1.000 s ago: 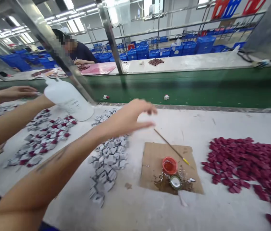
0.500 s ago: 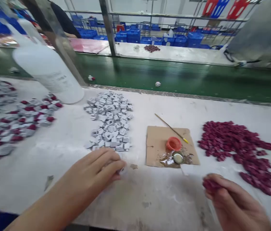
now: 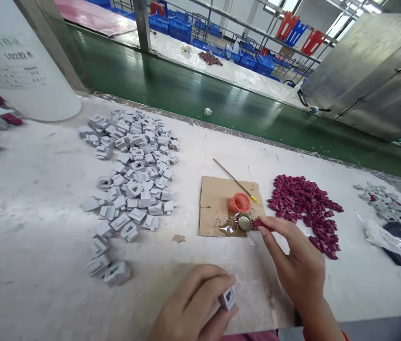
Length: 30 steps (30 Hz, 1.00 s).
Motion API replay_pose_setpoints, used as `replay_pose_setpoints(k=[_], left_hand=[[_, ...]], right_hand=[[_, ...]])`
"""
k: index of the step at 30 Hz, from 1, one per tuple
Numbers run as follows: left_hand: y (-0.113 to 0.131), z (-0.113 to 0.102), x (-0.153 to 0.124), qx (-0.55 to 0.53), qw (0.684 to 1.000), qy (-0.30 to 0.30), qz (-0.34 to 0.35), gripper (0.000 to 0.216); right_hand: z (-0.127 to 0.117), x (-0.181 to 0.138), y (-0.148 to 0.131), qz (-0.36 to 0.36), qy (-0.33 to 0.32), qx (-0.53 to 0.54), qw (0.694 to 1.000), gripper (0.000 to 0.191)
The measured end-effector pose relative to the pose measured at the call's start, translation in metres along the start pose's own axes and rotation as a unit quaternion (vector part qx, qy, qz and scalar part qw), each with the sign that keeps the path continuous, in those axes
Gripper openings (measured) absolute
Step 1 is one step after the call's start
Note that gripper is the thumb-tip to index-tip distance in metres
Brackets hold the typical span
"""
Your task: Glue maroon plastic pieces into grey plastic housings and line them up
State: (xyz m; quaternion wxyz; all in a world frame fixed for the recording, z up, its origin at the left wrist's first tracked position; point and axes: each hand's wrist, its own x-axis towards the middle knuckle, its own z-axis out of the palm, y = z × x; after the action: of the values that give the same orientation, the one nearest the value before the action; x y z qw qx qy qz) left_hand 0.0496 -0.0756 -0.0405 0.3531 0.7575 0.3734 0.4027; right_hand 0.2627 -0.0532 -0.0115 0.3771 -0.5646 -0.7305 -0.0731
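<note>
Grey pc (image 3: 228, 298) is pinched in L hand (image 3: 196, 303), btwn thumb & fingers, hollow end showing, this side of cardboard (image 3: 218, 189). R hand (image 3: 296, 258) grips maroon pc (image 3: 257, 223) by the fingertips, right by metal cap (image 3: 244, 222); can't tell if touching. Red pot (image 3: 239, 202) sits just behind cap. Grey heap (image 3: 136, 161) L, maroon heap (image 3: 298, 196) R.

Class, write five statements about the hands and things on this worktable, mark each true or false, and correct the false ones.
1. The left hand holds a grey part. True.
2. The right hand is empty. False: the right hand holds a dark red part.
3. The red cup sits on the cardboard. True.
4. The white container stands right of the cardboard. False: the white container stands left of it.
5. The stick lies partly on the cardboard. True.
</note>
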Motion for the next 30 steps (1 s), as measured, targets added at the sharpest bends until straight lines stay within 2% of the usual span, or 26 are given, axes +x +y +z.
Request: replay_pose_setpoints(k=[3,7,10,13,15,21,24,27,30], left_hand=[[-0.007,0.005,-0.006,0.058,0.998,0.005,0.021,0.016],[-0.007,0.004,-0.004,0.062,0.997,-0.006,0.052,0.010],[-0.005,0.005,-0.003,0.073,0.997,-0.012,0.031,0.011],[-0.005,0.008,-0.007,0.035,0.999,-0.018,0.008,0.024],[-0.005,0.009,-0.009,0.020,1.000,-0.019,-0.004,0.025],[-0.007,0.006,-0.008,0.112,0.993,0.019,0.028,0.029],[-0.008,0.007,-0.007,0.143,0.989,0.010,0.041,0.030],[-0.007,0.009,-0.007,0.122,0.992,0.021,0.022,0.022],[-0.004,0.011,-0.007,0.091,0.995,0.036,-0.015,0.014]], right_hand=[[0.003,0.003,0.002,-0.022,-0.017,0.002,1.000,0.021],[0.007,0.004,0.002,-0.043,-0.041,0.013,0.998,0.022],[0.008,0.005,0.002,-0.050,-0.046,0.016,0.998,0.023],[0.009,0.005,0.002,-0.048,-0.051,0.015,0.997,0.022],[0.009,0.004,0.002,-0.046,-0.057,0.013,0.997,0.022],[0.009,0.004,0.003,-0.045,-0.053,0.011,0.998,0.021],[0.008,0.005,0.003,-0.043,-0.037,0.009,0.998,0.022],[0.005,0.001,-0.004,-0.008,0.005,0.018,1.000,0.024],[0.000,-0.009,-0.023,0.084,0.029,0.079,0.993,0.022]])
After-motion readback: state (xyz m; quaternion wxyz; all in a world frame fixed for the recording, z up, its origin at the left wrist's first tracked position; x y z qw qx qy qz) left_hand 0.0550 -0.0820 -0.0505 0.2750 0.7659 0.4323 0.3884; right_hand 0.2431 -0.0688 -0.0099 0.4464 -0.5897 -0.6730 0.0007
